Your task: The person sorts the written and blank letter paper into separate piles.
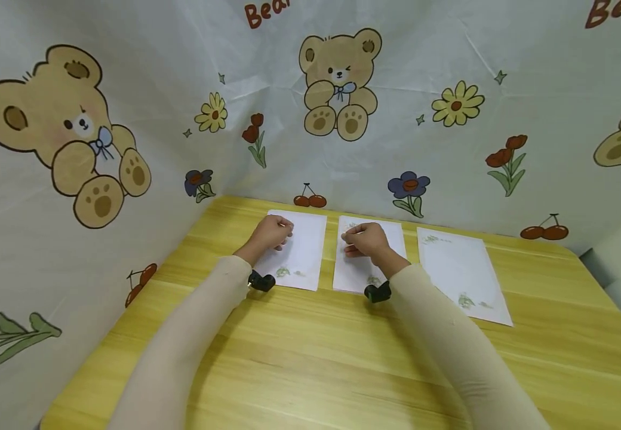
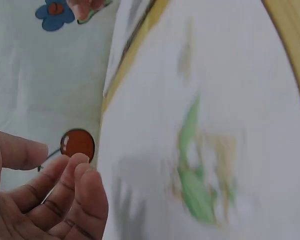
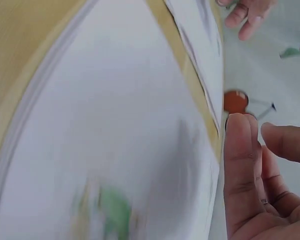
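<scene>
Over the left sheet of white paper [image 1: 305, 251], my left hand [image 1: 271, 233] hovers with loosely bent fingers and nothing between them. In the left wrist view its thumb stands apart from the fingers [image 2: 87, 195], and a blurred green leaf print lies beside them. My right hand [image 1: 368, 240] is above the middle stack of paper [image 1: 348, 278], fingers bent, also holding nothing. The right wrist view shows its thumb close to the fingertips, with a small gap. Layered edges show along that stack [image 3: 20, 107]. Each paper carries a pale plant print near its lower edge.
A third printed sheet [image 1: 463, 275] lies to the right of the stack, slightly angled. All the papers lie on a yellow wood-grain table [image 1: 310, 364]. A white cloth [image 1: 267, 143] with bears, flowers and cherries hangs behind and at the left. Black straps sit near both wrists.
</scene>
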`<state>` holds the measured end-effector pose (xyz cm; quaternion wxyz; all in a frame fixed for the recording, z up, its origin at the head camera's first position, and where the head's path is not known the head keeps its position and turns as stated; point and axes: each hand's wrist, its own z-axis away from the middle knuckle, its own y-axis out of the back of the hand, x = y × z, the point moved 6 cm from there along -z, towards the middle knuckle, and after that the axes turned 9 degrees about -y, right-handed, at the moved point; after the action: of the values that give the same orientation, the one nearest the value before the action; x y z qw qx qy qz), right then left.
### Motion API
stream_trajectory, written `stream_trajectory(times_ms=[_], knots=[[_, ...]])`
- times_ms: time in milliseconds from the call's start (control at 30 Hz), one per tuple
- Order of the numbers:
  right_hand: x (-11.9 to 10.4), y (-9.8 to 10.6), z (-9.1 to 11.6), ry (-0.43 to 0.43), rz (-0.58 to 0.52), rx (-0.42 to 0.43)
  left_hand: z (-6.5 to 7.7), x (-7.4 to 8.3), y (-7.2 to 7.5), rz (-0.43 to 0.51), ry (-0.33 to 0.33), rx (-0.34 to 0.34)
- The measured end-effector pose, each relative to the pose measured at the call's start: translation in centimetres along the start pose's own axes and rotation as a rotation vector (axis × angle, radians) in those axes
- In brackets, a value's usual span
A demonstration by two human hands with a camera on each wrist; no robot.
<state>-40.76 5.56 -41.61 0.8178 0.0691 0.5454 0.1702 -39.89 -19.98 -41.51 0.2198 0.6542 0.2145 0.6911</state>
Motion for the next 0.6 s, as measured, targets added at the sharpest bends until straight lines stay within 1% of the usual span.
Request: stream_trajectory(times_ms=[100, 167, 233, 300, 367, 433, 533, 600], knots=[[0.8, 2.8, 0.3, -0.017, 0.017, 0.026, -0.2, 1.6, -2.4, 0.108, 0.021, -0.102], [1.5, 4.7, 0.6, -0.029, 0.026, 0.045, -0.2, 2.6, -3.8, 0.175, 0.054, -0.168], [2.2, 6.6, 0.9, -0.045, 0.032, 0.073, -0.2, 3.4, -5.2, 0.227, 0.093, -0.229], [3.0, 8.5, 1.1, -0.062, 0.042, 0.103, -0.1, 4.2, -6.4, 0.255, 0.122, -0.279], [3.7, 10.1, 1.4, -0.08, 0.05, 0.132, 0.0, 4.9, -7.3, 0.255, 0.14, -0.305], [4.3, 11.4, 1.7, -0.093, 0.06, 0.144, 0.0, 5.3, -7.9, 0.245, 0.158, -0.312], [5.0, 12.8, 2.2, -0.112, 0.07, 0.15, -0.2, 5.6, -8.5, 0.231, 0.188, -0.311], [5.3, 13.7, 2.6, -0.119, 0.082, 0.155, -0.4, 5.8, -9.0, 0.235, 0.196, -0.318]])
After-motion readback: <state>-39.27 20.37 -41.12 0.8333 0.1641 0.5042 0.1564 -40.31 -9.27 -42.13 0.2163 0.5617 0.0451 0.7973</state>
